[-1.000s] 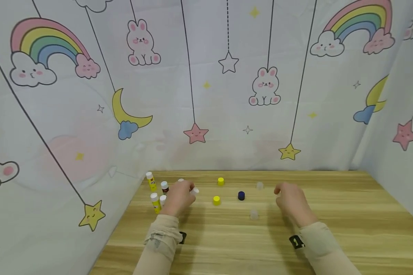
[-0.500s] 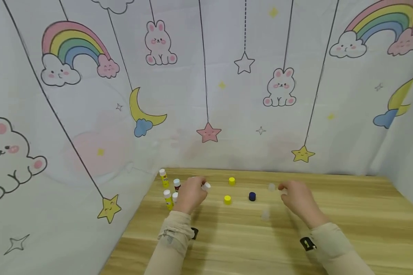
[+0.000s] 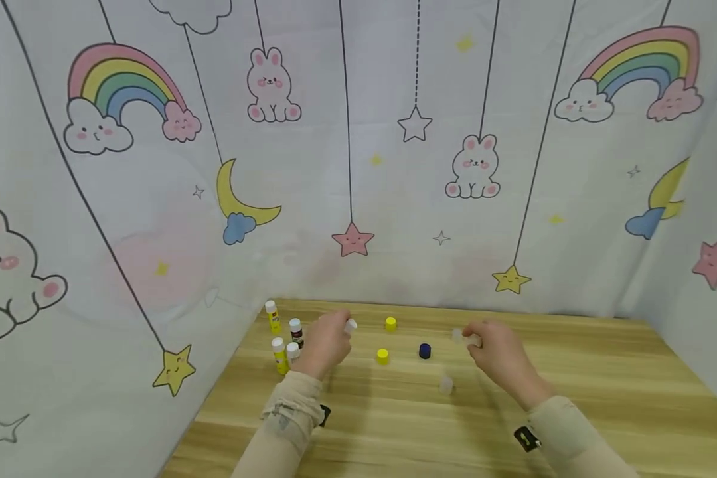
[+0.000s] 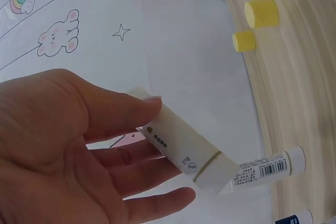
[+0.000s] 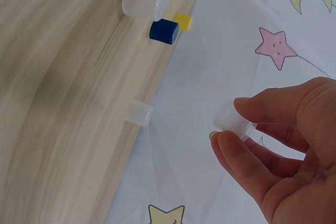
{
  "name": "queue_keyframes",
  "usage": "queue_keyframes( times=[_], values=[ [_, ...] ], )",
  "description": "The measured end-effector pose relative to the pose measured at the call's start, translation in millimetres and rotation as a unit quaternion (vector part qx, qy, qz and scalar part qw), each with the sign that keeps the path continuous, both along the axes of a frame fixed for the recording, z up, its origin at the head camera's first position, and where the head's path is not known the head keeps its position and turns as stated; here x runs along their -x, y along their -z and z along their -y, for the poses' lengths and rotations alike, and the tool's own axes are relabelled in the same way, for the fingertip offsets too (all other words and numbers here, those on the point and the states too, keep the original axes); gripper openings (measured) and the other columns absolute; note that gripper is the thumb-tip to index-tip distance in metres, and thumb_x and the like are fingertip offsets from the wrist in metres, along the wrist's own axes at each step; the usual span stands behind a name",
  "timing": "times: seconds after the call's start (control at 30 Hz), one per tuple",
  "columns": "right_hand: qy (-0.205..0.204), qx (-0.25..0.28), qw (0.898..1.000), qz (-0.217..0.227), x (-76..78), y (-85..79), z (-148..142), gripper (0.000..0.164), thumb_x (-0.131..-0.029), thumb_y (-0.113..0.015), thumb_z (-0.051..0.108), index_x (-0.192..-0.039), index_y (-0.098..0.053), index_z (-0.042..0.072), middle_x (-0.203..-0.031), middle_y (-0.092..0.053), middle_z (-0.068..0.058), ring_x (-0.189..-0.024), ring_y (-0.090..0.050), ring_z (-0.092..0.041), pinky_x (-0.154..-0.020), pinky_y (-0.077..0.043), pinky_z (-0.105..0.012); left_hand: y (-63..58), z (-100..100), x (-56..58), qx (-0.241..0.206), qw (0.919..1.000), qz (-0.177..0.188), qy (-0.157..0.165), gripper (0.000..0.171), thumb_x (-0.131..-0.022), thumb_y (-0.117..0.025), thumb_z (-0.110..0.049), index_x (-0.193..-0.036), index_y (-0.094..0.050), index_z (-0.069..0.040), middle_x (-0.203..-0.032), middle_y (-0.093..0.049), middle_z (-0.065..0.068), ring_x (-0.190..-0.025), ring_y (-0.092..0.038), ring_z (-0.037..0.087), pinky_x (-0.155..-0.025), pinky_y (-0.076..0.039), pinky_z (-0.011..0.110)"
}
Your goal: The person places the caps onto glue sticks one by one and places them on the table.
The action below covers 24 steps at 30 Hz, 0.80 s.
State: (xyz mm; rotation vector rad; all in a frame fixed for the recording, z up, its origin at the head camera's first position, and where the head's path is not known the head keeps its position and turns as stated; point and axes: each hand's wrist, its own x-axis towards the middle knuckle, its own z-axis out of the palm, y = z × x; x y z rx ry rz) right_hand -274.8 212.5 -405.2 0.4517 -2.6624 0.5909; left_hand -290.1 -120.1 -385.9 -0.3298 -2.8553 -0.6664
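Observation:
My left hand (image 3: 325, 342) holds a white glue stick (image 4: 181, 140) between thumb and fingers, tilted and raised off the table. Its lower end overlaps another white glue stick (image 4: 262, 170) in the left wrist view. My right hand (image 3: 498, 352) pinches a small translucent cap (image 5: 231, 119) between thumb and fingertips, in the air. Two similar translucent caps stand on the table: one (image 3: 457, 335) just left of the right fingertips, the other (image 3: 446, 385) nearer the front.
A navy cap (image 3: 425, 350) and two yellow caps (image 3: 382, 356) stand mid-table. Left of the left hand are upright glue sticks, two yellow (image 3: 273, 317), one dark-labelled (image 3: 296, 332) and one pale (image 3: 293, 352). A patterned curtain (image 3: 358, 166) rises behind the wooden table (image 3: 406, 431).
My left hand has lifted the white glue stick a little and shifted slightly right. My right hand has moved left, toward the rear translucent cap. The head view has also swung slightly.

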Motion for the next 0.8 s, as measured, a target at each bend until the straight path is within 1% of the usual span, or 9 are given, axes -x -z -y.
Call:
queue_keyframes(
  times=[0.1,0.17,0.23,0.3,0.43,0.5,0.57,0.7,0.8],
  values=[
    [-0.002,0.019,1.000,-0.009,-1.3,1.2,3,0.022,-0.082,-0.077,-0.002,-0.100,-0.075,0.010,-0.093,-0.069,-0.007,-0.067,-0.058,-0.012,-0.059,-0.051,-0.033,0.4,-7,-0.4,0.001,0.9999,-0.010,0.011,0.031,-0.095,-0.067,-0.003,-0.125,-0.063,-0.005,-0.115,-0.065,0.016,-0.096,-0.065,0.030,-0.078,-0.056,0.045],
    [-0.008,0.029,0.999,-0.010,-2.9,3.2,6,0.021,-0.082,-0.077,-0.002,-0.100,-0.076,0.011,-0.091,-0.068,-0.005,-0.066,-0.057,-0.010,-0.058,-0.050,-0.031,0.7,-12,-1.4,-0.007,0.9997,-0.015,0.016,0.031,-0.096,-0.067,-0.004,-0.126,-0.061,-0.005,-0.116,-0.062,0.017,-0.095,-0.064,0.031,-0.078,-0.056,0.045],
    [-0.013,0.036,0.999,-0.009,-4.9,6.2,8,0.021,-0.082,-0.078,-0.001,-0.099,-0.076,0.012,-0.091,-0.067,-0.003,-0.066,-0.056,-0.008,-0.059,-0.049,-0.029,0.8,-17,-2.2,-0.016,0.9994,-0.024,0.021,0.029,-0.096,-0.067,-0.004,-0.124,-0.061,-0.004,-0.113,-0.060,0.018,-0.092,-0.064,0.030,-0.077,-0.056,0.045],
    [-0.012,0.042,0.999,-0.012,-6.2,8.7,8,0.021,-0.083,-0.078,0.001,-0.099,-0.076,0.013,-0.092,-0.068,-0.002,-0.067,-0.056,-0.007,-0.059,-0.049,-0.028,-0.1,-22,-2.3,-0.022,0.9985,-0.041,0.028,0.027,-0.096,-0.067,-0.004,-0.123,-0.061,-0.004,-0.110,-0.058,0.018,-0.087,-0.064,0.030,-0.075,-0.057,0.044],
    [-0.006,0.051,0.998,-0.023,-6.6,11.9,9,0.022,-0.082,-0.079,0.002,-0.100,-0.076,0.015,-0.095,-0.069,-0.002,-0.068,-0.057,-0.006,-0.060,-0.050,-0.029,0.0,-29,-2.9,-0.033,0.9965,-0.067,0.038,0.027,-0.097,-0.066,-0.005,-0.123,-0.059,-0.005,-0.110,-0.057,0.016,-0.084,-0.064,0.026,-0.071,-0.057,0.038],
    [-0.004,0.055,0.998,-0.024,-7.0,12.0,8,0.022,-0.083,-0.079,0.002,-0.101,-0.076,0.015,-0.094,-0.069,-0.001,-0.068,-0.056,-0.007,-0.061,-0.050,-0.030,2.3,-33,-2.9,-0.034,0.9949,-0.085,0.043,0.027,-0.097,-0.066,-0.006,-0.123,-0.059,-0.006,-0.110,-0.057,0.014,-0.083,-0.063,0.024,-0.070,-0.056,0.036],
    [-0.001,0.059,0.998,-0.023,-8.3,11.9,9,0.022,-0.083,-0.078,0.002,-0.101,-0.076,0.015,-0.092,-0.068,0.000,-0.068,-0.055,-0.007,-0.061,-0.050,-0.030,6.1,-38,-4.4,-0.037,0.9920,-0.110,0.050,0.026,-0.097,-0.068,-0.006,-0.122,-0.060,-0.006,-0.109,-0.058,0.012,-0.081,-0.063,0.023,-0.069,-0.056,0.035],
    [0.002,0.069,0.997,-0.028,-10.7,10.8,12,0.022,-0.083,-0.079,0.003,-0.100,-0.076,0.016,-0.088,-0.065,0.002,-0.069,-0.055,-0.007,-0.062,-0.050,-0.031,13.1,-49,-9.0,-0.044,0.9824,-0.167,0.071,0.026,-0.095,-0.070,-0.007,-0.120,-0.063,-0.006,-0.106,-0.061,0.008,-0.080,-0.064,0.020,-0.070,-0.056,0.035],
    [0.000,0.077,0.996,-0.033,-10.0,8.4,15,0.021,-0.084,-0.080,0.005,-0.102,-0.077,0.016,-0.087,-0.064,0.004,-0.071,-0.057,-0.007,-0.063,-0.052,-0.030,13.8,-56,-11.3,-0.061,0.9763,-0.192,0.080,0.026,-0.094,-0.072,-0.008,-0.119,-0.065,-0.006,-0.104,-0.063,0.007,-0.084,-0.065,0.020,-0.071,-0.056,0.036]
  ],
)
